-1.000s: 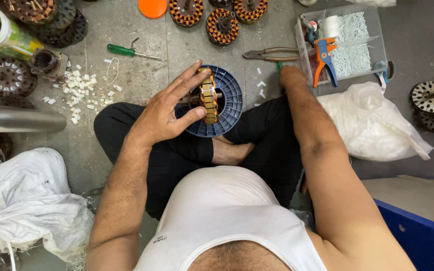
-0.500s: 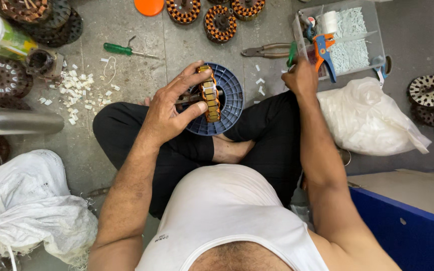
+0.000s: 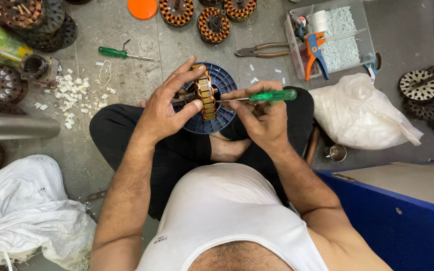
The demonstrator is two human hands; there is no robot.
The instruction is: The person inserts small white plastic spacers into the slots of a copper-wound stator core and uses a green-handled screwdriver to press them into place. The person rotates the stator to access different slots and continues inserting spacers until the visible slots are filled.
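Two hands, one wound stator

Our left hand [image 3: 164, 113] grips the copper-wound stator [image 3: 204, 98] over a ribbed blue plastic spool [image 3: 222, 83]; our right hand [image 3: 262, 118] holds one green-handled screwdriver [image 3: 272, 95] against it.

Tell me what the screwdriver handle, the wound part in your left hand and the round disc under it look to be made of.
Screwdriver: handle looks like translucent green plastic, glossy; shaft thin bare metal. Wound part: seems stacked metal with copper-coloured wire, shiny orange-brown coils between pale segments. Disc: likely moulded dark blue plastic, matte, with ribbed spokes. The left hand grips the wound part; the right hand holds the screwdriver.
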